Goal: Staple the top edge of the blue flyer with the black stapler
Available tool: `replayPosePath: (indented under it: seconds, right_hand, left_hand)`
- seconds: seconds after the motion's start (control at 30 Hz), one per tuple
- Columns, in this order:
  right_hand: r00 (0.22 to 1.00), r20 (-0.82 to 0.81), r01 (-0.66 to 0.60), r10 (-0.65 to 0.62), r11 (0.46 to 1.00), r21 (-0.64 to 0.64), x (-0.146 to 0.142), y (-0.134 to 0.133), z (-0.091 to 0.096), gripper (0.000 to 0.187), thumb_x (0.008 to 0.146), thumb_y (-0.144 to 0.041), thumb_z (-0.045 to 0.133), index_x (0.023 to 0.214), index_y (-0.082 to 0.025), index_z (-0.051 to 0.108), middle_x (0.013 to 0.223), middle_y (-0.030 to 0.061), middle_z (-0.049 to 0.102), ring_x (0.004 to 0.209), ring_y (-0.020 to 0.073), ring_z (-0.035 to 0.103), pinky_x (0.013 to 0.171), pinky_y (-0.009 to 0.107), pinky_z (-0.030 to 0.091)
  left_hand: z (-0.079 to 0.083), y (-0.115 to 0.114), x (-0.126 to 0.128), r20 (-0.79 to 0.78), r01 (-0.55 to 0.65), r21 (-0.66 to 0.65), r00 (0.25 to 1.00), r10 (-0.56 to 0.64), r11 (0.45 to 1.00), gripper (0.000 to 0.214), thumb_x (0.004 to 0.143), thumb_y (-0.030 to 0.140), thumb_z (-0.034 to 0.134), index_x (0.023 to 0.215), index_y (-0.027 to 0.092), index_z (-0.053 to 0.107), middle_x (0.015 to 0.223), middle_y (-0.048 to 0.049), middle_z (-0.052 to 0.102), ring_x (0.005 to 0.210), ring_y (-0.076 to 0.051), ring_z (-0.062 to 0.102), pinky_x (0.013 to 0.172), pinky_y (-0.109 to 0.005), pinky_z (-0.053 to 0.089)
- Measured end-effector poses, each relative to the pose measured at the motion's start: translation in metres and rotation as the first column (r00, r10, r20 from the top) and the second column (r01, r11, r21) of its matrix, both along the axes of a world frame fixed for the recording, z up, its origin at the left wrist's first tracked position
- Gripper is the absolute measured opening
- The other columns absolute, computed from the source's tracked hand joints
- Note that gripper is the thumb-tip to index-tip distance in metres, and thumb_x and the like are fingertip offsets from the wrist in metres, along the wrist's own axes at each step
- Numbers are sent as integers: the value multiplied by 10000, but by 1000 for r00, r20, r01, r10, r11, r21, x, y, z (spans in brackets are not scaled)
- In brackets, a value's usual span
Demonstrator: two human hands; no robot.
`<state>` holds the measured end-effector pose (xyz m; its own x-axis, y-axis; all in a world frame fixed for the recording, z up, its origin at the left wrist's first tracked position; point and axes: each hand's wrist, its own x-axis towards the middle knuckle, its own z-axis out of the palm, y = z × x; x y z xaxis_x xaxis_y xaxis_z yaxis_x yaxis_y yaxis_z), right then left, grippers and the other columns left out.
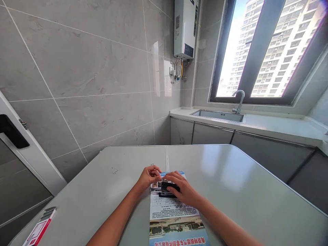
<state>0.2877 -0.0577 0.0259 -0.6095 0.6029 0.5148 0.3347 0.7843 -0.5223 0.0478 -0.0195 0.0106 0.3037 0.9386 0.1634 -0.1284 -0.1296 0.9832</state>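
A printed leaflet point(176, 213) with a blue lower part and red lettering lies on the table, its text upside down to me. On its upper part sits a black tool with a metal bar sticking out to the left, which looks like a hole punch point(166, 187). My right hand point(186, 192) is closed over the punch's right side, with fingers along the far edge and thumb on the near one. Just left of it, at the leaflet's top left corner, my left hand point(149, 177) has its fingertips pinched together. Whatever they may hold is too small to make out.
The pale table point(115, 191) has cut corners and a centre seam. A red and white box point(41, 227) lies at its left edge. A door with a black handle point(12, 131) is on the left. Behind are a counter with a sink point(217, 115), a faucet point(239, 102) and a water heater point(185, 30).
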Motion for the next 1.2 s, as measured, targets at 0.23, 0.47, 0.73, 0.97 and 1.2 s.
replayPosePath:
  seconds: [0.23, 0.47, 0.73, 0.97, 1.2]
  right_hand:
    - [999, -24, -44, 44, 999, 11, -1, 0, 0, 303, 1038, -265, 519, 1321, -261, 626, 1300, 87, 665, 1103, 228, 580, 989, 411, 499]
    - [992, -121, -45, 36, 996, -74, -2, 2, -1, 326, 1044, -242, 481, 1306, -282, 670, 1267, 76, 685, 1136, 226, 607, 1008, 414, 501]
    - [863, -198, 439, -464, 884, -161, 42, 58, -23, 420, 867, -146, 460, 1175, -239, 730, 1174, 68, 727, 1041, 234, 648, 969, 459, 519]
    - [757, -20, 627, -653, 735, -258, 87, 101, -66, 499, 693, -75, 416, 1018, -200, 773, 1066, 63, 780, 978, 235, 689, 979, 427, 505]
    - [742, -13, 648, -670, 723, -239, 91, 106, -73, 465, 661, -107, 451, 967, -212, 785, 993, 47, 781, 915, 235, 679, 937, 405, 514]
  left_hand:
    - [2, 0, 0, -6, -18, 18, 1000, 18, 1000, 398, 670, 387, 944, 869, 137, 706, 695, -37, 699, 628, -135, 623, 603, -217, 443]
    - [1, 0, 4, 23, -60, 37, 998, 59, 997, 465, 686, 515, 902, 885, 152, 690, 767, -55, 710, 567, -121, 565, 561, -229, 420]
    - [-9, 18, -25, -381, -279, 405, 814, 439, 870, 148, 899, 197, 621, 959, 240, 749, 1069, -86, 712, 1071, -266, 602, 1004, -373, 451]
    - [-40, 34, -44, -593, -73, 385, 745, 307, 920, 449, 793, 28, 617, 1112, 291, 793, 1319, -100, 676, 1221, -303, 561, 1121, -453, 365]
    - [-34, 30, -40, -629, -56, 451, 688, 362, 891, 282, 879, 94, 567, 973, 237, 791, 996, -96, 670, 997, -248, 603, 920, -352, 464]
